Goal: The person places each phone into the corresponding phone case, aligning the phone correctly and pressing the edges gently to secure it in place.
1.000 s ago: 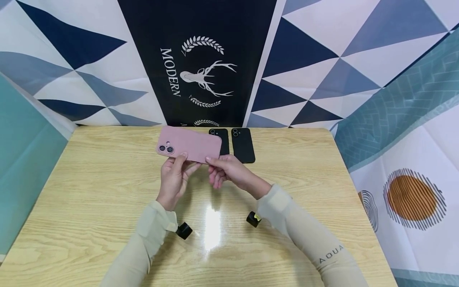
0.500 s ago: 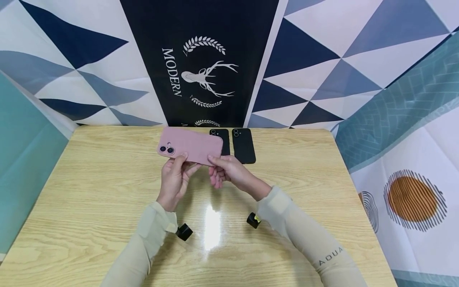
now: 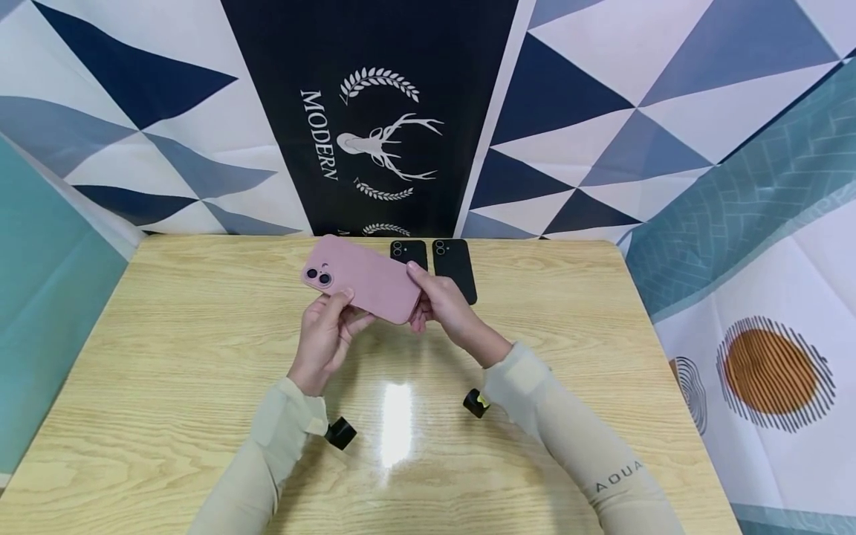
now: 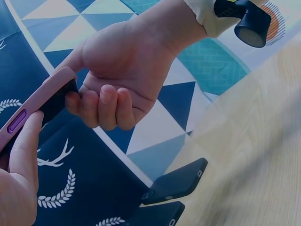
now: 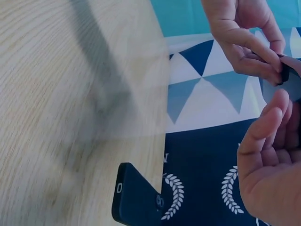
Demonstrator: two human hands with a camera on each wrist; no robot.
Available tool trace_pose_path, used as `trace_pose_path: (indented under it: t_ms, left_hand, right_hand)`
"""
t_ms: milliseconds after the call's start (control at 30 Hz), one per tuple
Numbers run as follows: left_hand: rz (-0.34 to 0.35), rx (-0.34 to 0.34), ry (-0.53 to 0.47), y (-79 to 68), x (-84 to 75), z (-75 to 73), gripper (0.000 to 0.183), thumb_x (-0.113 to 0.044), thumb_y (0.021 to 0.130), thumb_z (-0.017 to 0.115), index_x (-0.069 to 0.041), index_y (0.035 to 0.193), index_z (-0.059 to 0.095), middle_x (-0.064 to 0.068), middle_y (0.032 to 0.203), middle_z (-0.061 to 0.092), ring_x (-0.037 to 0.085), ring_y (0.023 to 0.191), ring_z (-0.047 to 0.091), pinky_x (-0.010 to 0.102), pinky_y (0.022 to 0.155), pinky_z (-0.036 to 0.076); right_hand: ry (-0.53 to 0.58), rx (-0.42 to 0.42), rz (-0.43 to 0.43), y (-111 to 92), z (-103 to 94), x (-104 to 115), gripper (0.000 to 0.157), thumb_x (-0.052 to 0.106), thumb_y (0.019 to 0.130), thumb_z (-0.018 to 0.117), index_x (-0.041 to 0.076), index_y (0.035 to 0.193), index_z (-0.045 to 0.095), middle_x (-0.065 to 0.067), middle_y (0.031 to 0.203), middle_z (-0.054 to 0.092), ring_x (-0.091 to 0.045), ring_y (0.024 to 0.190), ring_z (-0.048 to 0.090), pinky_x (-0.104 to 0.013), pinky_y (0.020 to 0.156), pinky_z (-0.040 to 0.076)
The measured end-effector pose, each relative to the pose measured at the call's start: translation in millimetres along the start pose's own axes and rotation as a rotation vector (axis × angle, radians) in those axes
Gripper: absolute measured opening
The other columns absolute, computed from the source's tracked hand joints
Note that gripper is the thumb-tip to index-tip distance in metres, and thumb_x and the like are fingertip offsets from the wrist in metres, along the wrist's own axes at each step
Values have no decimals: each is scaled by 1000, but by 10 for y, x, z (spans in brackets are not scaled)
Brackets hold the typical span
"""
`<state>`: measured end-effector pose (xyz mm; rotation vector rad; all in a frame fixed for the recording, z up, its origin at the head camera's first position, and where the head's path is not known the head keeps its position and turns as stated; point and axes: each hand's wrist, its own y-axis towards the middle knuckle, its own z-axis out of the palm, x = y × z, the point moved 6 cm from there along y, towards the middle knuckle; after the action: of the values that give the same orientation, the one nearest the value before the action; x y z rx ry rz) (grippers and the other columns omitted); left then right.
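Observation:
A phone in a pink case [image 3: 368, 279] is held tilted above the table's far side, camera lenses up and to the left. My left hand [image 3: 321, 334] grips its near long edge, thumb on the back and fingers beneath. At the right end, my right hand [image 3: 453, 310] pinches the corner between its thumb on top and curled fingers below. From the left wrist view, the pink rim [image 4: 28, 106] with its side button borders a dark face underneath. Two black phones [image 3: 408, 251] [image 3: 456, 272] lie side by side behind the hands, the left one partly covered by the pink phone.
The wooden table [image 3: 167, 371] ends at a patterned cloth backdrop [image 3: 374, 44] just beyond the phones. Patterned cloth [image 3: 769, 371] also hangs along the right side. Small black wrist cameras [image 3: 341, 433] [image 3: 475, 403] stick out under both sleeves.
My right hand has shifted from the near edge to the right end of the pink phone, thumb higher. The phone has turned, its right end swinging toward me.

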<state>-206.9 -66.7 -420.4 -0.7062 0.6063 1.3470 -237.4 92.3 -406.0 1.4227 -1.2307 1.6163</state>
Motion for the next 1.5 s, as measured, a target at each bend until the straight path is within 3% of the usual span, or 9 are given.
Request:
trace_pose_path:
  t_ms: [300,600,800,1100,1367,1500]
  left_hand:
    - [-9,-10,5,-18,15,-18,15,-3,97,40,-7,99,55,3,89,69,11,78,70,22,72,57]
    - [-24,-36,40,-15,27,-54,15,-4,97,41,-7,99,56,2,88,68,10,76,69,21,70,57]
    - [-32,-28,23,-6,21,-66,17,-4,97,40,-7,97,56,2,87,69,10,75,69,20,69,57]
    - [-33,-15,42,-6,-18,-91,16,-5,98,41,-7,97,57,2,89,68,10,79,69,20,70,57]
    - [-55,21,92,-23,7,-81,17,-4,95,44,-9,91,60,-1,84,67,7,75,67,21,66,58]
    - [-64,53,95,-36,15,-63,20,-5,96,44,-10,88,61,-2,83,67,7,73,66,21,65,58]
  right_hand:
    - [-58,-88,-55,3,-20,18,54,43,100,36,7,64,53,2,47,51,-10,41,46,-22,41,40]
    - [-277,-178,4,13,-8,-22,63,48,100,29,6,58,52,2,43,47,-13,37,46,-22,37,39]
    - [-212,-165,-45,11,6,7,57,44,100,32,6,62,52,2,43,47,-11,36,45,-23,38,39]
    - [-113,-47,-68,5,33,11,53,39,101,36,7,62,53,2,46,50,-11,39,45,-22,41,38]
    - [-127,-36,-31,27,14,13,46,43,98,40,3,88,59,2,53,54,-10,42,46,-22,42,39]
    - [-120,-45,-5,36,4,7,45,44,96,42,3,91,60,3,56,56,-11,45,47,-23,42,38]
